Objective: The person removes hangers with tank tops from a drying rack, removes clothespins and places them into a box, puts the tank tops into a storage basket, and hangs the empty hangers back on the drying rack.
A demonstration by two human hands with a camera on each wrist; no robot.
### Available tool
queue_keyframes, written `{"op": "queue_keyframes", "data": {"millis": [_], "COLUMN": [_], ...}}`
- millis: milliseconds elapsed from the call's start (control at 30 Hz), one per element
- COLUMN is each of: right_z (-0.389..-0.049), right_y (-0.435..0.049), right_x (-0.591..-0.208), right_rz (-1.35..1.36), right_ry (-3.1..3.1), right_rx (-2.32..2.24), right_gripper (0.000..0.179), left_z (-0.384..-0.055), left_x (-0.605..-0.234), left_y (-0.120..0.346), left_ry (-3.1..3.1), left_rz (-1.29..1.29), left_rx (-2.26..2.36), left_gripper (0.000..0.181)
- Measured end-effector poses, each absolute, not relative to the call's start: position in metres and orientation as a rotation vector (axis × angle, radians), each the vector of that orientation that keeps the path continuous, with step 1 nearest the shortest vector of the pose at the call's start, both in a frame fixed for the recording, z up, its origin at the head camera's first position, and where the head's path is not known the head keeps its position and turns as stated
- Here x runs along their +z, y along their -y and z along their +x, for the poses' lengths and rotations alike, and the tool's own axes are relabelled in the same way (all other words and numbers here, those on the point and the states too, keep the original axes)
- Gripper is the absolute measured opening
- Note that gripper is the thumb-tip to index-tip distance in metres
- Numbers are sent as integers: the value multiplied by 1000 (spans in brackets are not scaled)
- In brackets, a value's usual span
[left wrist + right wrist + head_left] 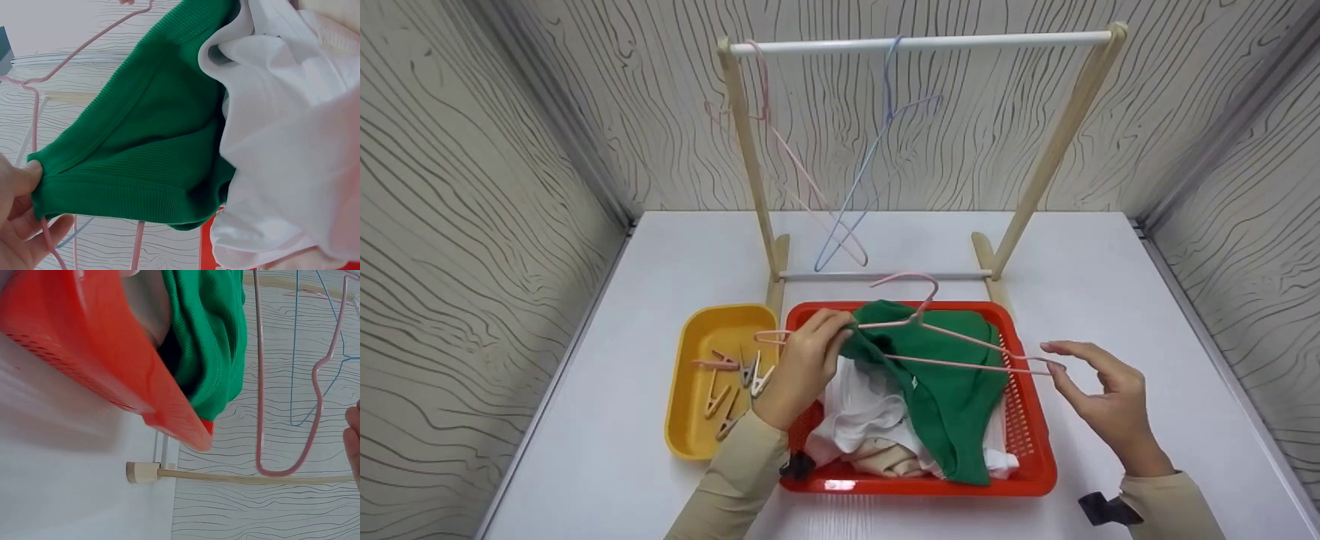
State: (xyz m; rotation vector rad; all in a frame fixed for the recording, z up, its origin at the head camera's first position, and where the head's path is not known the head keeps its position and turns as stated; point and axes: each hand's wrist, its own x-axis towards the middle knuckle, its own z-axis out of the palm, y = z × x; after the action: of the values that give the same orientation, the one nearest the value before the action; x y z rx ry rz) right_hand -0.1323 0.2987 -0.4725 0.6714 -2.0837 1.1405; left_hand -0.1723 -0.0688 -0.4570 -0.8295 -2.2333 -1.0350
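Observation:
My left hand [808,358] pinches a narrow edge of a green ribbed garment [952,397] together with one arm of a pink hanger [964,366]. In the left wrist view the thumb presses the green cloth [129,140] against the hanger, whose shoulder passes through the fold. The hanger's hook points up, and its bare right end reaches toward my right hand [1110,397]. That hand has thumb and fingers spread around the hanger's end; in the right wrist view its fingertips [353,433] stand apart from the pink loop [281,469]. The garment's lower part drapes over the clothes in the basket.
Under the hands stands a red basket [1039,457] with white clothes [862,409] and beige cloth [885,459]. A yellow tray [679,405] on the left holds several clothespins [716,401]. Behind, a wooden rack [1054,157] carries a pink hanger [802,169] and a blue hanger [864,169].

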Motion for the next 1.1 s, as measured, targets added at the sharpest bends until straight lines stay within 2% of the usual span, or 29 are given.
{"op": "queue_keyframes", "data": {"millis": [1100], "right_z": [-136], "right_y": [-288], "right_x": [-470], "right_rz": [763], "right_ry": [2267], "right_rx": [1116], "right_gripper": [41], "left_z": [-173], "left_x": [-458], "left_y": [65], "left_ry": [2256], "left_rz": [-829], "left_rx": [-1154], "left_gripper": [15]}}
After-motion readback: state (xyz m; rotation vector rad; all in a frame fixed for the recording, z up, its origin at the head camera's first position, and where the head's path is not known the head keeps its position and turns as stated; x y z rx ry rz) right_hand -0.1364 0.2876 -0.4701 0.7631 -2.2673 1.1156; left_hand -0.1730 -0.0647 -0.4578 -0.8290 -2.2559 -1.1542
